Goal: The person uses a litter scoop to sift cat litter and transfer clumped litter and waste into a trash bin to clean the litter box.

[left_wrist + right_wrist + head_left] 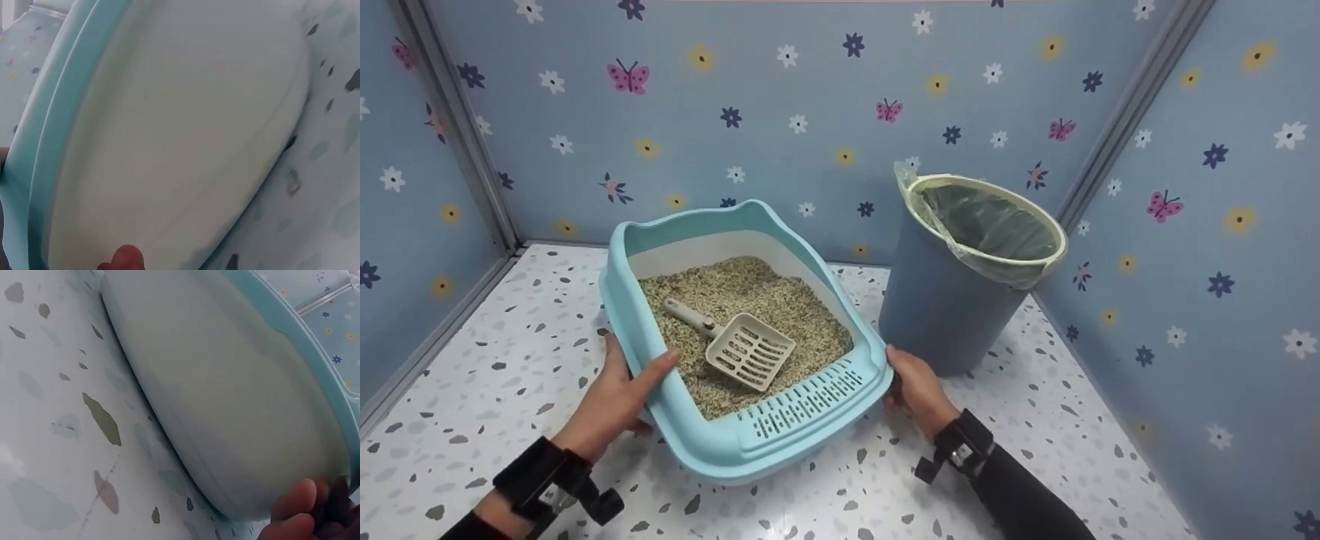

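Observation:
A litter box (701, 448) with a light blue rim and white lower walls stands at a slant on the speckled surface. Greyish-brown granular litter (810, 319) fills its bottom, and a beige slotted scoop (721, 337) lies on top, handle toward the back left. My left hand (611, 401) grips the left side rim, thumb over the edge. In the left wrist view a fingertip (128, 259) shows against the white outer wall. My right hand (919, 386) holds the front right corner, its fingers (298, 498) curled under the rim in the right wrist view.
A blue-grey trash bin (949, 307) with a cream rim and a translucent liner bag (997, 225) stands just behind and right of the litter box. Flower-patterned panels (780, 90) close in the back and both sides of the white speckled surface (510, 352).

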`<act>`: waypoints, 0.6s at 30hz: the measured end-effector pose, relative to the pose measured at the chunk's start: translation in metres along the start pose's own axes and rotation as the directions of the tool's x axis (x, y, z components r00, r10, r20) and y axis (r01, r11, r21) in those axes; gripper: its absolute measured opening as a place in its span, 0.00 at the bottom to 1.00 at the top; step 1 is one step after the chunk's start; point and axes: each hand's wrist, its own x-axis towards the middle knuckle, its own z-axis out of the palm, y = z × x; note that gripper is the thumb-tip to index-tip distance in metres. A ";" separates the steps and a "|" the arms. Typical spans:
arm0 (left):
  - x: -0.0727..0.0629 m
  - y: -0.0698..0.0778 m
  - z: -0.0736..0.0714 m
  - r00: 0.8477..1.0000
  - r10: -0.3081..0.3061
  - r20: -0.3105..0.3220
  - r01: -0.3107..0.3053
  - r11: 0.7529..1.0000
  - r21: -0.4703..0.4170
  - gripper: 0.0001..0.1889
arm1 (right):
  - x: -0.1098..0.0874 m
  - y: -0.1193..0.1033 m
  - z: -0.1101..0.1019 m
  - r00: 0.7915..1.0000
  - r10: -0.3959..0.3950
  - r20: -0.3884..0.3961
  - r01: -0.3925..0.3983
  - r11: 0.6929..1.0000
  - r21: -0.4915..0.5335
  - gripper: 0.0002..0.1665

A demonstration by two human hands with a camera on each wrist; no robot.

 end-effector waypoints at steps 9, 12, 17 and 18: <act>-0.001 -0.006 -0.003 0.999 0.008 -0.043 -0.007 1.000 0.029 0.58 | 0.003 0.003 0.006 0.997 -0.052 0.061 0.048 0.997 0.066 0.24; 0.008 -0.007 -0.009 1.000 0.015 -0.024 -0.015 1.000 0.010 0.56 | -0.005 0.008 0.001 0.981 -0.086 0.173 0.062 0.989 0.136 0.22; 0.025 -0.009 -0.016 0.999 0.029 0.046 -0.028 0.999 -0.029 0.55 | -0.016 0.011 -0.009 0.933 -0.129 0.335 0.070 0.981 0.182 0.20; 0.028 -0.009 -0.018 0.998 0.031 0.059 -0.029 0.999 -0.037 0.54 | -0.016 0.010 -0.009 0.931 -0.128 0.342 0.074 0.984 0.164 0.20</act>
